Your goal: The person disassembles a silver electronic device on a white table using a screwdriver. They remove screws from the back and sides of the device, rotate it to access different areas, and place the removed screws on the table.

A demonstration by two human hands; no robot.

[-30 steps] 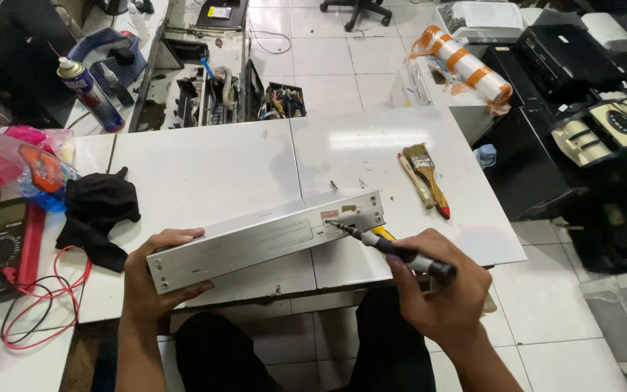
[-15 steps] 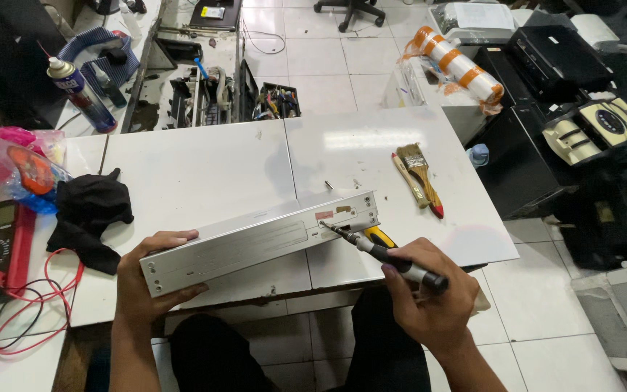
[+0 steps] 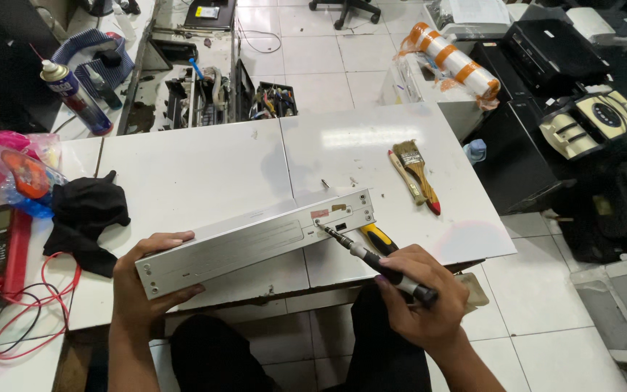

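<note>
Slim silver drive case (image 3: 255,243) propped on edge at front of white desk (image 3: 197,174). Left hand (image 3: 143,279) clenched around its end; right hand (image 3: 419,305) clasping screwdriver (image 3: 375,260), tip on side screw. Advisable: shaft square to screw, firm pressure, case steady.

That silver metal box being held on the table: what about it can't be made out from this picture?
- Head view: the silver box's top and far side face away from the camera.
- Its left end is covered by the left hand.
- The screw under the screwdriver tip is too small to see.
- The right hand hides the screwdriver's handle end.
</note>
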